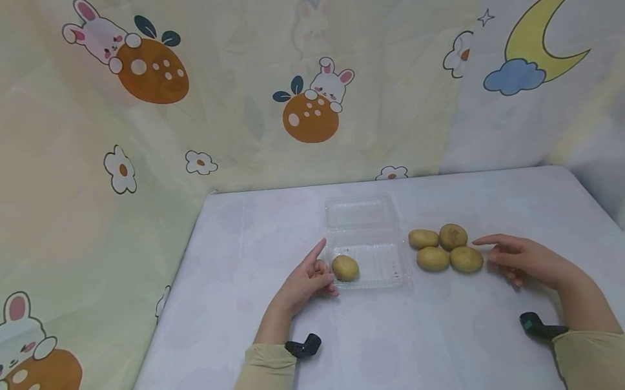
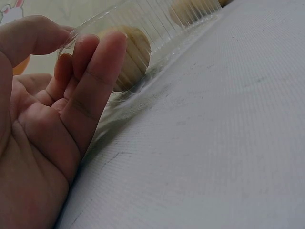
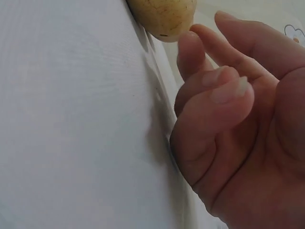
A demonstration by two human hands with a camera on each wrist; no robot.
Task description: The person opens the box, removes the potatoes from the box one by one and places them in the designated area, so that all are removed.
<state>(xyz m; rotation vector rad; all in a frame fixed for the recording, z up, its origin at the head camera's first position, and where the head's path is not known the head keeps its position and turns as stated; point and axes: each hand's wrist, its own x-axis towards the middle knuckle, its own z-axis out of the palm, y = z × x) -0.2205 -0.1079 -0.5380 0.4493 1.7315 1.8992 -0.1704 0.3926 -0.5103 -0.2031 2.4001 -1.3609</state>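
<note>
A clear plastic clamshell container [image 1: 377,268] lies with its lid [image 1: 359,212] folded back, away from me. One potato [image 1: 345,268] sits in its left part. My left hand [image 1: 307,281] holds the container's left side; in the left wrist view, the thumb meets the rim and the other fingers [image 2: 102,71] lie beside the wall. To the right of the container is a group of potatoes [image 1: 433,259]. My right hand [image 1: 525,260] hovers just right of this group, fingers loosely bent and nothing in them. The nearest potato [image 3: 164,16] shows beyond its fingertips in the right wrist view.
A white cloth-covered table [image 1: 367,357] bears everything. Behind it and to the sides hang patterned cloth walls [image 1: 250,163] with rabbits and flowers. Black wrist cameras [image 1: 304,346] are strapped on both wrists, over pale sleeves.
</note>
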